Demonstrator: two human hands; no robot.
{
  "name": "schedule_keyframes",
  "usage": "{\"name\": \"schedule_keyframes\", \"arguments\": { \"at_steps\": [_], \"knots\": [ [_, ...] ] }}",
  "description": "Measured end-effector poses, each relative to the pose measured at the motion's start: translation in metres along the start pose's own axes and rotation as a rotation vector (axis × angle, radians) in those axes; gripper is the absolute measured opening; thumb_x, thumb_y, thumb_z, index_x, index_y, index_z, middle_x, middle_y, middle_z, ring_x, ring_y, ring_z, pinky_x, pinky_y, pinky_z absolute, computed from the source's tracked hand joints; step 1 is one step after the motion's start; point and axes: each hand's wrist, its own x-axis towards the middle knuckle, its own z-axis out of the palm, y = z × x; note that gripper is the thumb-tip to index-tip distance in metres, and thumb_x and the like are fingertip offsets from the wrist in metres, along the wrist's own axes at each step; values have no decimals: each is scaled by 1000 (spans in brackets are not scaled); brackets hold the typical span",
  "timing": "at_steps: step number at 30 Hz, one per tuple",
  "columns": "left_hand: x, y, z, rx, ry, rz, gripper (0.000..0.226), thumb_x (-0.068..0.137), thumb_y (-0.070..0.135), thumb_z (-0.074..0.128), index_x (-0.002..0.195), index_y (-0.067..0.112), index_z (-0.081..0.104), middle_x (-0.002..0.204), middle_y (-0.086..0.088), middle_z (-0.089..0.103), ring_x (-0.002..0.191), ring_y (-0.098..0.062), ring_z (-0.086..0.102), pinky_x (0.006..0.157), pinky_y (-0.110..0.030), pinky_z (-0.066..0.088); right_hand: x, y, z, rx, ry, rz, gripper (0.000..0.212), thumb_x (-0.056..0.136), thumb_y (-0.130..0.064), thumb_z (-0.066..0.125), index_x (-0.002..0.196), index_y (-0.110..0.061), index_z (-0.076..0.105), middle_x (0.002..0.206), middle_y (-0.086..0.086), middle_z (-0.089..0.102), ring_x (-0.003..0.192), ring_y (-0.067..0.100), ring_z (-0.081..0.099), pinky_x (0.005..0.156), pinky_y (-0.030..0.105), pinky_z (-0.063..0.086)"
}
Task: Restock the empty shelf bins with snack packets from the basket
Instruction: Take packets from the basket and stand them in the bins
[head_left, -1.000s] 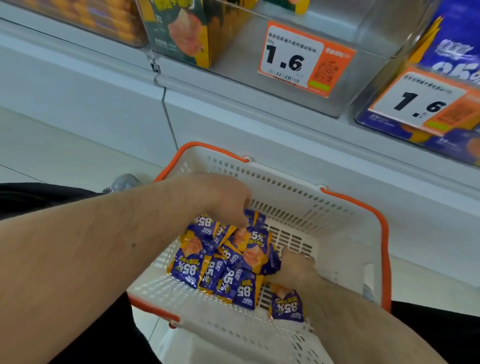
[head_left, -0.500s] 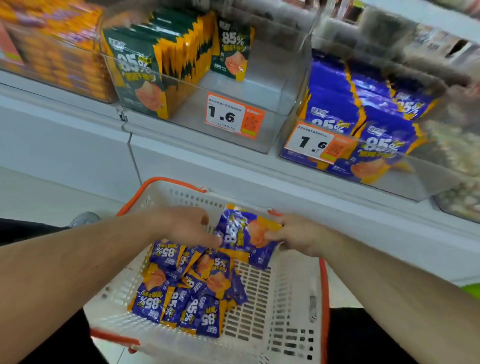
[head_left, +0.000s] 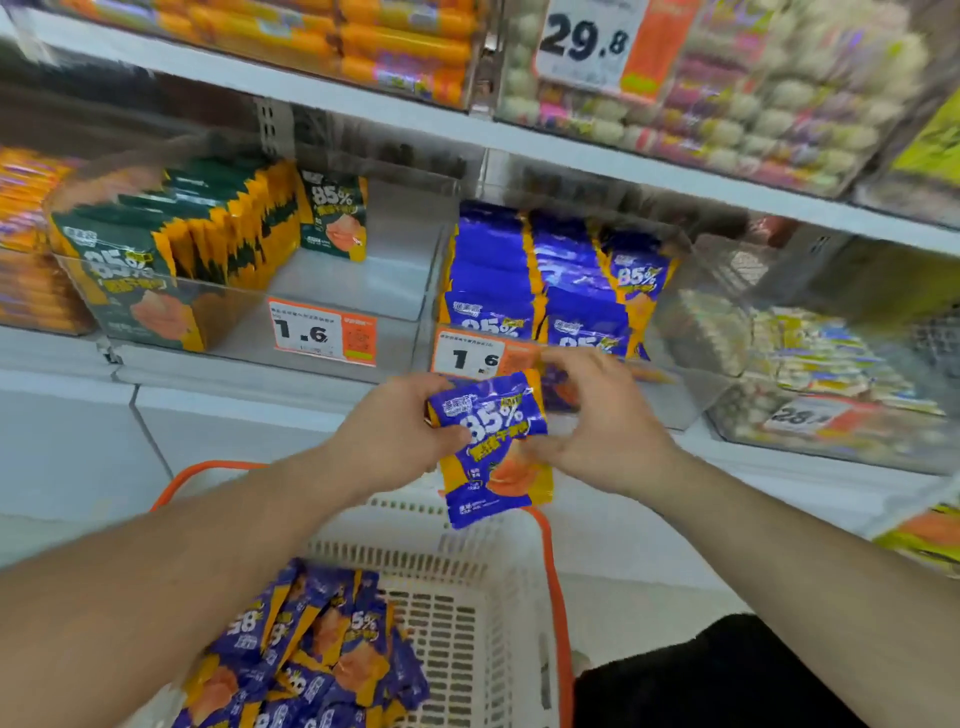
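- Two forearms enter from the lower left and lower right of the frame, both bare from the frame's edge to the wrist; no sleeve or cuff shows on either
- Fine hair shows along both forearms
- The left hand (head_left: 395, 436), left of the frame's centre, is bare; the right hand (head_left: 608, 421), right of centre, is bare too; the short nails are unpainted
- A patch of black clothing (head_left: 717, 675) fills the lower right of the frame under the right forearm; plain dark fabric, without print or seam that can be told; which garment it is cannot be told
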Motion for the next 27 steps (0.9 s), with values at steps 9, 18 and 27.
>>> {"name": "schedule_keyframes", "arguments": {
  "at_steps": [9,18,27],
  "knots": [
    [51,105,43,132,0,301,12,82,20,74,80,19,62,67,5,66,59,-10,60,57,-29,49,19,17,-73,-453,28,-118,50,65,-28,69,111,-15,54,104,3,52,101,25,50,86,37,37],
    [106,122,41,804,-53,395,96,73,73,62,150,27,28,156,5,32,141,-17,30,116,-45,25,70,66,-161,-446,287,117,20,81,-17,57,87,-13,38,92,7,40,94,34,46,71,35,28],
    [122,103,55,1089,-10,348,106,72,83,52,154,29,13,163,3,12,149,-18,12,121,-48,9,76,84,-132,-859,95,-26,34,80,-20,60,110,-7,50,111,16,52,100,35,53,81,39,41]
  ]
}}
